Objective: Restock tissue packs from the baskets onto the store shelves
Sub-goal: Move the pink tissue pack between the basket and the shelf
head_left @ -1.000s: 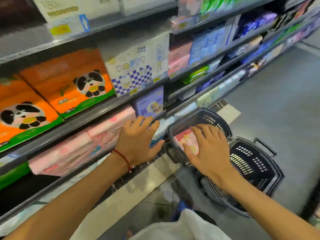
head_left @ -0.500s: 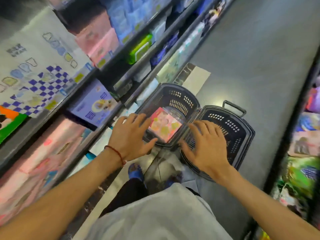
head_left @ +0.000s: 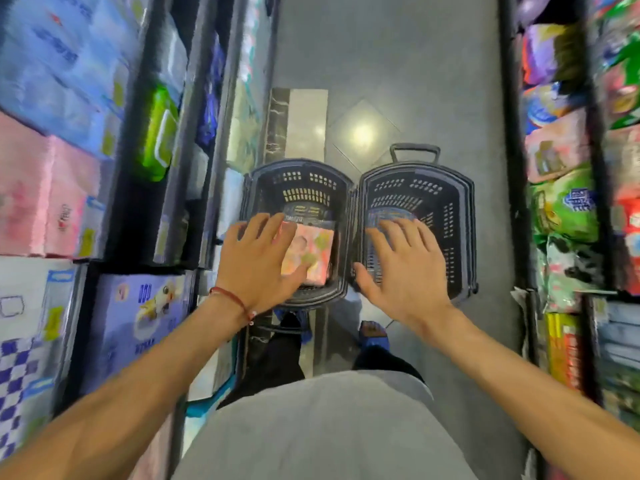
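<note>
The pink tissue pack [head_left: 311, 252] is lying in the left basket [head_left: 298, 168]. The left hand [head_left: 258, 261], having swung off the shelves [head_left: 213, 216] left of that basket, is spreading open over it, gripping nothing. The right hand [head_left: 405, 268], also open, is now hovering over the right basket [head_left: 415, 171] beside it. Another pick is probably starting. Contact is unclear, and a bluish pack [head_left: 391, 216] beneath the right fingers is blurring.

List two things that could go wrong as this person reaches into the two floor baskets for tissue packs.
1. The left hand and right hand are spread open over separate baskets. If the pink pack is grabbed one-handed, it might slip and drop.
2. The left basket and right basket sit on the aisle floor just ahead of the shoes, so a step forward could catch a rim.
</note>
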